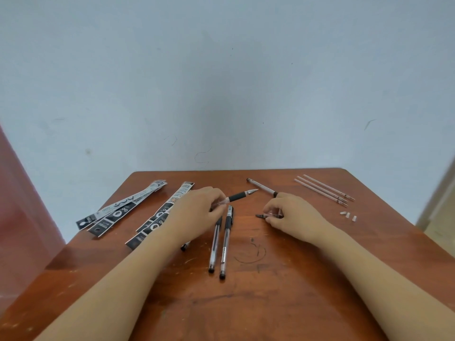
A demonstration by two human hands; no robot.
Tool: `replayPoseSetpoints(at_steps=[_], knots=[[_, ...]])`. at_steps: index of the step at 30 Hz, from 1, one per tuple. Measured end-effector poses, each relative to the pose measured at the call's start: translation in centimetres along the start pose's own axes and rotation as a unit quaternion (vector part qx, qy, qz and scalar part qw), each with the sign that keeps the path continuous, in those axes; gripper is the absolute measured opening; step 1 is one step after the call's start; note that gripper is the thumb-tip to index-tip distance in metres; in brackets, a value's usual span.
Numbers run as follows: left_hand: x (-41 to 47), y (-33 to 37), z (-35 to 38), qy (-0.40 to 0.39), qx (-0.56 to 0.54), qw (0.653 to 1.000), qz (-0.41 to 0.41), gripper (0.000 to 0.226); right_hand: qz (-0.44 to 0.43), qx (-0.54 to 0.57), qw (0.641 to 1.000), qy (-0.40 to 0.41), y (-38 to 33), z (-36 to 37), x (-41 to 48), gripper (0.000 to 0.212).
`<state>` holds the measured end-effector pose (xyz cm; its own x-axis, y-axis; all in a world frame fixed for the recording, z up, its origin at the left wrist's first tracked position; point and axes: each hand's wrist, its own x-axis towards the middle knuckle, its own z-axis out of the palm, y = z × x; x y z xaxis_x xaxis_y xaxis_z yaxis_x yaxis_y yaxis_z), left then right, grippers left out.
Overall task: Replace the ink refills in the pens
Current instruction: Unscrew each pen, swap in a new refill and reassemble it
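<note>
You face a pale blue-grey wall (221,82), scuffed and marked with thin scribbles; a red surface (14,205) edges it at the left. A red-brown wooden table (283,303) stands against the wall, scratched, with pen doodles near its middle. Your left hand (197,215) curls round an uncapped pen (237,196) whose tip points right. Your right hand (293,215) pinches a small dark-tipped piece (261,215) between thumb and fingertips; what it is cannot be told. Refill packets (118,210) fan out at the left. Two capped pens (226,244) lie side by side between your hands. A barrel (262,187) lies behind your right hand. Three bare refills (325,190) lie at the far right, with tiny white caps (348,215) near them.
</note>
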<state>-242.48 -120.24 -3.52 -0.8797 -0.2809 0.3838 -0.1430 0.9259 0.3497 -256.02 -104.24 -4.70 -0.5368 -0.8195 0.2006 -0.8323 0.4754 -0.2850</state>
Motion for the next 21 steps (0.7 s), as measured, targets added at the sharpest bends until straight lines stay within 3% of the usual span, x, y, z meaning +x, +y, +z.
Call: replayPoseSetpoints(at_steps=[14,21], knots=[[0.0,0.5,0.5,0.016,0.006,1.000,0.023,0.012,0.002,0.032,0.999,-0.006,-0.2,-0.5,-0.2,0.024],[0.0,0.6,0.7,0.031,-0.010,0.998,0.047,0.015,0.033,0.249,0.963,0.096,-1.2,-1.1,-0.8,0.016]])
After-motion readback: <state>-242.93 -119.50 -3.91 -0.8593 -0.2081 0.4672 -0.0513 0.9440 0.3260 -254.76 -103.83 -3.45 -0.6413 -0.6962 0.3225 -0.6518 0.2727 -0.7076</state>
